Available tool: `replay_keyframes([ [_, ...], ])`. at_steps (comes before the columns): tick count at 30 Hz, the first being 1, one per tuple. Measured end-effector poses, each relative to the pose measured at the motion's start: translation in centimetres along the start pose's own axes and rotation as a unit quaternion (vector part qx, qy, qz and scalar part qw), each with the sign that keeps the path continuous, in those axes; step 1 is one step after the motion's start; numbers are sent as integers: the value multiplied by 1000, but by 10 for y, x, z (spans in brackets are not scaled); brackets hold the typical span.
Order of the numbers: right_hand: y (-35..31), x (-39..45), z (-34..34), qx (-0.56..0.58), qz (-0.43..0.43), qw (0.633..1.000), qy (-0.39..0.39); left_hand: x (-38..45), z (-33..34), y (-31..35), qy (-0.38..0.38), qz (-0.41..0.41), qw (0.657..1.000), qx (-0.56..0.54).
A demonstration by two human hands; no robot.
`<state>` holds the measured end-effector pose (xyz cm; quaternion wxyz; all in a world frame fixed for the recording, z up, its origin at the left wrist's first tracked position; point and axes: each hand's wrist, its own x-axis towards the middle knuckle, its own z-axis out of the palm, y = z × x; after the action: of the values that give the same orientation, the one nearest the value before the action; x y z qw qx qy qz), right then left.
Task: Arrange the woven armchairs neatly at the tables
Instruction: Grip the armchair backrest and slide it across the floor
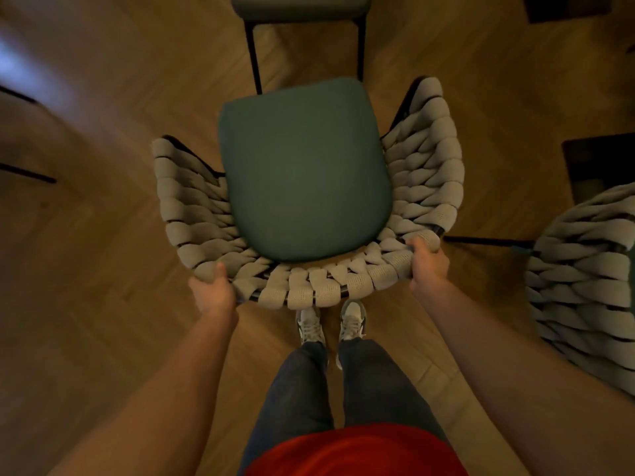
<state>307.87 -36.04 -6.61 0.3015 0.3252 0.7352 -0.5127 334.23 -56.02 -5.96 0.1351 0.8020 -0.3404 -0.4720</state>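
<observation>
**Grey woven armchair gripped by its back rail, centre of frame**

Grey braided cord wraps the curved back and arms of the woven armchair (422,166), which fills the middle of the frame and is seen from above and behind. Its wraparound shell holds a single green seat cushion (304,170), lying flat inside the weave with the cord rising round three sides. A dark metal frame shows through gaps in the braid along the lower rim.

The left hand (214,290) grips the back rail at lower left, thumb lying over the top of the cord and the other fingers hidden beneath it. The right hand (427,264) grips the rail at lower right, fingers curled over the weave.

Just below the chair back, two grey trainers (330,324) stand on the wooden floor (86,304), with dark trousers and a red top at the bottom edge.

A second woven armchair (584,286) of the same grey braid sits at the right edge, partly cut off. At the top centre another seat (302,5) on thin black legs faces the gripped chair, close to its cushion's front edge.

No brand, label or lettering can be read anywhere.
</observation>
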Motion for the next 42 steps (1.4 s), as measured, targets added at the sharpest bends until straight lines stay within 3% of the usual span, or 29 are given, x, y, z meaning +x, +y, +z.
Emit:
replay_keyframes([
  [9, -3, 7, -39, 94, 74, 989, 83, -5, 67, 56, -74, 113, 987, 89],
  [19, -34, 37, -60, 185, 108, 970, 115, -25, 158, 117, -141, 203, 959, 141],
  [31, -89, 64, -76, 276, 121, 944, 133, -51, 254, 180, -195, 220, 934, 202],
  [42, -105, 65, -35, 358, 158, 905, 164, -30, 310, 236, -234, 240, 907, 255],
])
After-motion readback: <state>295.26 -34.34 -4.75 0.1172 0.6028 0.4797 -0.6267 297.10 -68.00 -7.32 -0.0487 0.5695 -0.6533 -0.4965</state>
